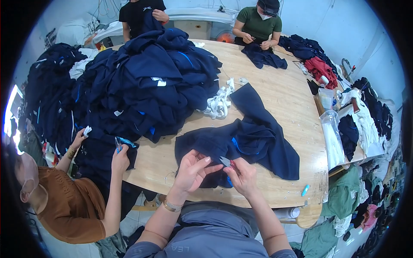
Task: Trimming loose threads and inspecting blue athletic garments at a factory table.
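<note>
1. The right hand (242, 176) has its fingers clamped on the red-handled thread snips (226, 162); the blades point left, toward the left hand.
2. The left hand (193, 171) is just beside the blades, over the garment; whether its fingers grip fabric or thread cannot be told.
3. The navy garment (271, 148) lies spread on the near part of the bench (297, 109), beneath both hands. A bright blue strip (241, 147) curves across it.
4. The white fabric strips (218, 104) lie beyond the garment, beside the large navy garment pile (146, 77) at left.
5. A turquoise object (305, 190) lies at the near right.
</note>
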`<state>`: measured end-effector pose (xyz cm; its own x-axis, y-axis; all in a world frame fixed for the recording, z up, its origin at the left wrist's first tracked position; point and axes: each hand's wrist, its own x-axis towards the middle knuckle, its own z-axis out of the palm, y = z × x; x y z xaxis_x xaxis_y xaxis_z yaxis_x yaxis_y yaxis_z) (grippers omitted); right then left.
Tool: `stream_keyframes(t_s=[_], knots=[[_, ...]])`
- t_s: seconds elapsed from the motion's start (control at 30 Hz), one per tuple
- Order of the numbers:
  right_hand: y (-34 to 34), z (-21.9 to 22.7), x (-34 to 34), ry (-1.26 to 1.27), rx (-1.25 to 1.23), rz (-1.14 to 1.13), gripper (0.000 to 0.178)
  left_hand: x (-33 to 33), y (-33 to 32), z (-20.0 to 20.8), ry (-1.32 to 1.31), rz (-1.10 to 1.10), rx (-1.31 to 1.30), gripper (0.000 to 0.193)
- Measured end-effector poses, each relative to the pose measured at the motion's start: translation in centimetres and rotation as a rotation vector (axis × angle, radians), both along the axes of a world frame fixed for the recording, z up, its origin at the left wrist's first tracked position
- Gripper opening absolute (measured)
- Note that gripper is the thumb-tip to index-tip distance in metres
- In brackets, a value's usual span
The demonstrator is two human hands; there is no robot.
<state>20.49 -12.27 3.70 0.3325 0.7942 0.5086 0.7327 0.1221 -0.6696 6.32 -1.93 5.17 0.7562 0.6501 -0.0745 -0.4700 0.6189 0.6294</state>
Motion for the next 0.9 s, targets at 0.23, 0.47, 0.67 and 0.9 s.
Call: stream_keyframes(t_s=[0.23, 0.47, 0.67, 0.9], knots=[[0.4, -0.1, 0.3, -0.145, 0.070, -0.011, 0.028, 0.1, -0.1, 0.0, -0.004, 0.000, 0.046, 0.016], [0.3, 0.1, 0.6, -0.157, 0.071, -0.013, 0.028, 0.2, -0.3, 0.0, 0.006, 0.002, 0.102, 0.016], [0.5, 0.0, 0.9, -0.202, 0.070, -0.008, 0.029, 0.3, -0.5, 0.0, 0.008, 0.010, 0.172, 0.018], [0.1, 0.3, 1.1, -0.224, 0.046, -0.009, 0.028, 0.2, -0.6, 0.1, 0.071, 0.048, 0.245, 0.020]])
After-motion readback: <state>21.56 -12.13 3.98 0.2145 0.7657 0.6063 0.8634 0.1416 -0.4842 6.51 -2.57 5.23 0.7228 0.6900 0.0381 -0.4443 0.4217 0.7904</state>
